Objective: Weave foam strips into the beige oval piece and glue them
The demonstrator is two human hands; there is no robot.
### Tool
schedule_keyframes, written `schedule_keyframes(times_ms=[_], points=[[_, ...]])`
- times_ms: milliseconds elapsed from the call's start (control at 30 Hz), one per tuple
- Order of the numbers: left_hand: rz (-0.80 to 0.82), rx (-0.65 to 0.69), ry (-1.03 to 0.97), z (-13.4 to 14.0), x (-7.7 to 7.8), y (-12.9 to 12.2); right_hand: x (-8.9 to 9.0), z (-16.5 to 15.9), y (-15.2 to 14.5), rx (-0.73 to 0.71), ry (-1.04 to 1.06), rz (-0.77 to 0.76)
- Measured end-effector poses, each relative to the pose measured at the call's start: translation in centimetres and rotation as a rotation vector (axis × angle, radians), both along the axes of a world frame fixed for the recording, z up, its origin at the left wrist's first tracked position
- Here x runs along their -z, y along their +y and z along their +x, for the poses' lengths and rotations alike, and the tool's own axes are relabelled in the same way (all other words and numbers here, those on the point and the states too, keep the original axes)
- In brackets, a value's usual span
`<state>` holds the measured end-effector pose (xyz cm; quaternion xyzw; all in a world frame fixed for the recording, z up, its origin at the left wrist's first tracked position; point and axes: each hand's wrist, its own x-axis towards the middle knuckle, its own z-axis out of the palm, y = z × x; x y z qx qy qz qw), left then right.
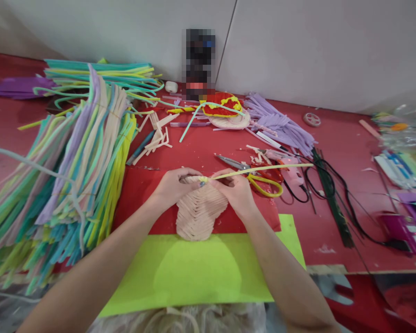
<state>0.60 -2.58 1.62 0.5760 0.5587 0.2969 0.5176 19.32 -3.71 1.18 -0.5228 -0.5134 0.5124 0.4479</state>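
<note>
In the middle of the head view, a pale pink piece [197,210] built from rows of pipe cleaners hangs below my fingers, its rows meeting in a V pattern. My left hand [175,187] is closed on its upper left edge. At the top edge, my right hand [234,189] pinches a pale yellow pipe cleaner [263,170], whose long free end reaches out to the right. A small yellow part shows between my thumbs. Just beyond my right hand lie scissors with yellow and red handles [265,185] and a pink glue gun [291,171].
Large bundles of coloured pipe cleaners [90,152] fill the left side. Lilac pipe cleaners [280,122] and a red and yellow piece [223,105] lie at the back. A black cable [350,208] runs along the right. Under my arms is a lime green sheet [194,273].
</note>
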Motion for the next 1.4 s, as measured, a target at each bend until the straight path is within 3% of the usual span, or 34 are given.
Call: schedule_keyframes(times_ms=[200,667,1400], points=[[-0.044,0.007,0.0,-0.03,-0.61,0.0,-0.45,-0.16,-0.21,0.051,-0.004,-0.002],[-0.065,-0.14,-0.073,0.56,-0.35,-0.37,-0.5,-0.53,-0.46,0.031,0.022,0.05],[-0.054,-0.164,-0.06,0.8,-0.4,-0.37,-0.47,-0.46,-0.39,-0.008,0.022,0.072]])
